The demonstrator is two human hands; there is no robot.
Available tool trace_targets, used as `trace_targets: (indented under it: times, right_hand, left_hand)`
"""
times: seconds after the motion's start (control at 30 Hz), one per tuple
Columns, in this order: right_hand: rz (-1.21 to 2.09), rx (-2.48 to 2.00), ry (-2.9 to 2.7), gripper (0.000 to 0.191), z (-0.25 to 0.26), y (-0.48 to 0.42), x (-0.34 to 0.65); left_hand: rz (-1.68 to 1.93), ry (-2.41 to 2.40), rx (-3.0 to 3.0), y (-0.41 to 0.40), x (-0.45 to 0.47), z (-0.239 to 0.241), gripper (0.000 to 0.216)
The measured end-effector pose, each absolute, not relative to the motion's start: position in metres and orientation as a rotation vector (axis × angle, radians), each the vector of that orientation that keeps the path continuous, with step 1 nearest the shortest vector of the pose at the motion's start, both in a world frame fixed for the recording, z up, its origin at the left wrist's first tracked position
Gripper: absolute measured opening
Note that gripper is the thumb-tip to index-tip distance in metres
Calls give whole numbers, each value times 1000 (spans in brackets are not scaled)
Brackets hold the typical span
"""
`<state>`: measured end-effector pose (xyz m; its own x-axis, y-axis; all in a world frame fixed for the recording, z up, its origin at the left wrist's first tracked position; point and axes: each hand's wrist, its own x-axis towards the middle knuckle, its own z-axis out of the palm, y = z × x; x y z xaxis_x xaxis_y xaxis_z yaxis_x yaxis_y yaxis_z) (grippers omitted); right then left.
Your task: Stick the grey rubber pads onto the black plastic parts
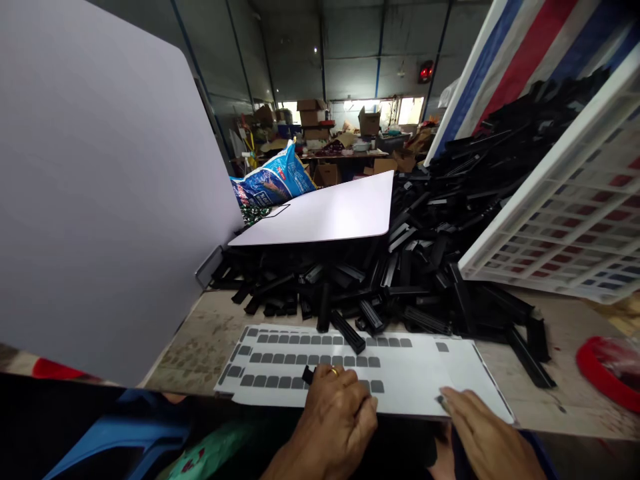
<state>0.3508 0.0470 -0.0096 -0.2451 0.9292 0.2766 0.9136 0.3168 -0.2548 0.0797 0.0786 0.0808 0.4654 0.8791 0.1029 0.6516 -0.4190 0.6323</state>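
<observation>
A white sheet (430, 373) with rows of small grey rectangular pads lies at the table's near edge. My left hand (337, 410), a ring on one finger, rests curled on the sheet and grips a small black part at its knuckles. My right hand (483, 430) lies at the sheet's lower right, its fingertips pinching a grey pad (442, 400). Behind the sheet sprawls a big heap of black plastic strips (400, 280).
A large white board (100, 187) leans at the left. A flat white panel (330, 213) rests on the heap. A white crate (565, 213) tilts at the right; a red ring-shaped thing (605, 373) lies beside it. A blue bag (273, 181) and cardboard boxes stand behind.
</observation>
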Motion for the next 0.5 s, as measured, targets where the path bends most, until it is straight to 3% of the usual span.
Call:
trace_targets:
  times: [0.17, 0.33, 0.5]
  right_hand:
    - [145, -2067, -2038, 29, 3, 106, 350]
    - [80, -2018, -2195, 23, -1, 146, 330]
    - [47, -1985, -2213, 15, -5, 147, 333]
  left_hand:
    - [456, 1187, 2375, 103, 109, 63, 12]
    - [161, 1184, 2441, 131, 147, 39, 35]
    - [213, 1136, 2334, 141, 169, 26, 33]
